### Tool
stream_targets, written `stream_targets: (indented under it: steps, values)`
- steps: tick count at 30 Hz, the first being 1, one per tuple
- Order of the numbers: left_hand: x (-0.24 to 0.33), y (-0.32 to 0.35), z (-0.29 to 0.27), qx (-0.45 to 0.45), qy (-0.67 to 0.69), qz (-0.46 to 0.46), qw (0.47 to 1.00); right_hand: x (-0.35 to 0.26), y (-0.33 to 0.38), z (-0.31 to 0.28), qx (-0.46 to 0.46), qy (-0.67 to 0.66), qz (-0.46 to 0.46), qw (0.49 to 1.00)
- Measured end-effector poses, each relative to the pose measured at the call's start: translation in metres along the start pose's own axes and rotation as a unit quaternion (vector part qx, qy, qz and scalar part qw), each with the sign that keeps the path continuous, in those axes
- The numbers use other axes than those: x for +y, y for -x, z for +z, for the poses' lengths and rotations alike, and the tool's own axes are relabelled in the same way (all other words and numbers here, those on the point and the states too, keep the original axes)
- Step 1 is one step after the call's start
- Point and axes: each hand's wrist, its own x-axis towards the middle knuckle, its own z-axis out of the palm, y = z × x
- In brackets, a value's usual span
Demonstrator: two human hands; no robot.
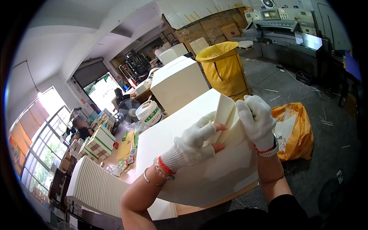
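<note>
A large stack of white paper sheets (165, 134) lies in front of me, its near-right corner bent up into a fold (223, 109). My left hand (193, 142), in a white knit glove that leaves some fingertips bare, holds the raised sheets with its fingers curled at the fold. On the right side of the same sheets, my right hand (256, 119), also gloved, is closed around their edge. How many sheets each hand grips cannot be made out.
A tall yellow bag (222, 71) stands beyond the stack, and an orange bag of paper scraps (295, 132) sits at the right. Layered white stacks (97, 188) lie at lower left. Behind are a white bucket (148, 113), a fan (129, 111) and a cutting machine (285, 34). Two people are farther back.
</note>
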Motion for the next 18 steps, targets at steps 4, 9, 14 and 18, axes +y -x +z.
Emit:
stream_targets:
  steps: [4,9,14,18]
  values:
    - [0.009,0.002,-0.005,-0.055,-0.102,-0.063,0.991,-0.005,-0.001,0.0,0.007,-0.015,0.036,0.999]
    - [0.005,0.0,-0.004,-0.052,-0.041,-0.048,0.997,-0.004,0.0,-0.001,-0.011,0.005,0.043,0.999]
    - [0.007,0.0,0.0,-0.012,-0.027,-0.061,0.998,0.001,0.002,-0.002,-0.016,0.028,0.003,0.999]
    - [0.007,-0.003,0.0,0.007,-0.033,0.004,0.999,-0.001,0.002,0.0,0.014,-0.026,0.03,0.999]
